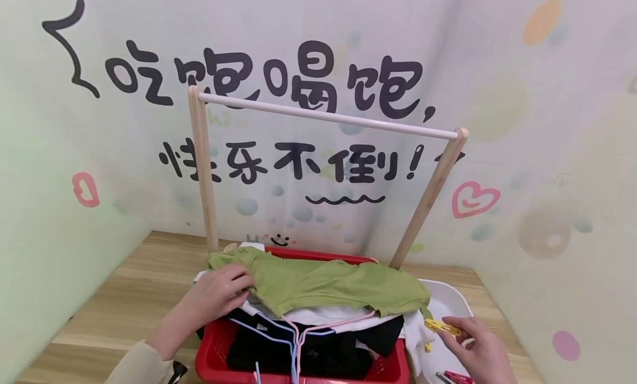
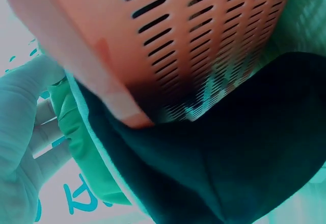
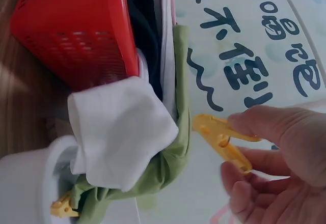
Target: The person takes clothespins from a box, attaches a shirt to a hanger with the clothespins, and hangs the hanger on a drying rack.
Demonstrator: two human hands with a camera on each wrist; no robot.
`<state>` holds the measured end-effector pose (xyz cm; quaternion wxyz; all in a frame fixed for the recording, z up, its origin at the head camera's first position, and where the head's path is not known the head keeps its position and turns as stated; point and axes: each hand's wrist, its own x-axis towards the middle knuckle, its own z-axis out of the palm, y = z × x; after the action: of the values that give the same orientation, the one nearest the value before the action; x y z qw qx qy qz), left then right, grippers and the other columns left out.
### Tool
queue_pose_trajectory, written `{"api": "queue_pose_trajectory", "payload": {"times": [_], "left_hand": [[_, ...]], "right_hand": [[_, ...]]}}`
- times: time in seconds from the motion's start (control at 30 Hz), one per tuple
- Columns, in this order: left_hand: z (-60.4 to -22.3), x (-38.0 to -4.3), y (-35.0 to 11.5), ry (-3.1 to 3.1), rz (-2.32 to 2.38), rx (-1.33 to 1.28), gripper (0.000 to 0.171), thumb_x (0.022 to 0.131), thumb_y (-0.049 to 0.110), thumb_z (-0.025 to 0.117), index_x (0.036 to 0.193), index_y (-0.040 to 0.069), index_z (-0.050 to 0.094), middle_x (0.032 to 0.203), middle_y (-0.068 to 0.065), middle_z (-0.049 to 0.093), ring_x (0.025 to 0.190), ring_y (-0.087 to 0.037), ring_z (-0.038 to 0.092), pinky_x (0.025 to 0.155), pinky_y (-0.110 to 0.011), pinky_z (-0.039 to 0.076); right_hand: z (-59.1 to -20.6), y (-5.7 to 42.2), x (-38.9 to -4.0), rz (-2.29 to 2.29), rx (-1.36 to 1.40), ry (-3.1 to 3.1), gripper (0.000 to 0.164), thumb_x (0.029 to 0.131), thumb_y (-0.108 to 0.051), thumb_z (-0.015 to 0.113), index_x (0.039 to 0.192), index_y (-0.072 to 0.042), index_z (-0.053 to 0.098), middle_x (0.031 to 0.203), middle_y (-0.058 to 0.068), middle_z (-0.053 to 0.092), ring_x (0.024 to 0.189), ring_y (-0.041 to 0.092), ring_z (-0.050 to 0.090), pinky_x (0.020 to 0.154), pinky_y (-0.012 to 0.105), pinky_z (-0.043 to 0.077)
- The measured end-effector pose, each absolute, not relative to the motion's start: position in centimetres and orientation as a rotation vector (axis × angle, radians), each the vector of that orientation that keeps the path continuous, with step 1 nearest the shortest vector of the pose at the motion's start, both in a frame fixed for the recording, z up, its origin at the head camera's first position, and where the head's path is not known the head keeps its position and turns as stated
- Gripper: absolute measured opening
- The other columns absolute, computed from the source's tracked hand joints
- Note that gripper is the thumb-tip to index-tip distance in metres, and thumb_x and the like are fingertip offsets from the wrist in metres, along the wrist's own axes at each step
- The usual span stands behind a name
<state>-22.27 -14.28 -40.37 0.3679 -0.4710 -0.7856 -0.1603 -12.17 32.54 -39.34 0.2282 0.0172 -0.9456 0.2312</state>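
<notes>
A green top (image 1: 318, 284) lies spread over a pink hanger (image 1: 343, 321) and white and black clothes. My left hand (image 1: 219, 293) pinches the top near its left end; in the left wrist view its thumb and fingers lie at the green cloth (image 2: 84, 147). At the right, my right hand (image 1: 478, 348) pinches a yellow clothespin (image 3: 221, 140) between thumb and fingers, just beside the green cloth's right end. A second yellow clothespin (image 3: 64, 205) sits low at the hanging green end, by the white tub. Blue hangers (image 1: 264, 331) show below the pink one.
Beneath the clothes stands a red basket (image 1: 209, 348). A wooden rack with a white bar (image 1: 323, 116) rises behind it. On the right is a white tub (image 1: 448, 293) holding more clothespins, including a pink one (image 1: 458, 377). All stand on a wooden table (image 1: 134, 284) against a printed wall.
</notes>
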Motion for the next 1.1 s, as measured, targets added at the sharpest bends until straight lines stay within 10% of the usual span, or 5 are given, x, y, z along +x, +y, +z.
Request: {"api": "queue_pose_trajectory", "payload": {"times": [0.5, 0.7, 1.1], "left_hand": [[-41.0, -21.4, -13.9, -2.049, -0.411, -1.234, 0.015, 0.066, 0.006, 0.073, 0.077, 0.013, 0.066, 0.079, 0.005, 0.058, 0.071, -0.011, 0.055, 0.058, -0.022, 0.049], [-41.4, -21.3, -14.0, -2.01, -0.457, -1.26, 0.004, 0.081, 0.009, 0.065, 0.079, 0.012, 0.068, 0.081, 0.003, 0.06, 0.073, -0.012, 0.059, 0.061, -0.023, 0.051], [-41.5, -21.3, -14.1, -1.892, -0.605, -1.376, 0.04, 0.1, 0.026, 0.04, 0.08, 0.009, 0.07, 0.082, 0.0, 0.063, 0.072, -0.012, 0.062, 0.065, -0.019, 0.052]], "right_hand": [[-39.6, 31.4, -12.5, 0.702, 0.128, -2.382, 0.037, 0.059, 0.008, 0.082, 0.091, -0.003, 0.068, 0.073, -0.004, 0.052, 0.059, -0.005, 0.049, 0.055, 0.006, 0.043], [-39.8, 31.3, -12.7, 0.736, 0.185, -2.33, 0.04, 0.056, 0.013, 0.081, 0.09, -0.002, 0.068, 0.075, -0.002, 0.055, 0.062, -0.005, 0.051, 0.057, 0.005, 0.044], [-39.4, 30.7, -13.0, 0.802, 0.149, -2.317, 0.039, 0.058, 0.014, 0.081, 0.093, 0.003, 0.068, 0.08, 0.009, 0.062, 0.065, -0.006, 0.055, 0.059, 0.005, 0.046]]}}
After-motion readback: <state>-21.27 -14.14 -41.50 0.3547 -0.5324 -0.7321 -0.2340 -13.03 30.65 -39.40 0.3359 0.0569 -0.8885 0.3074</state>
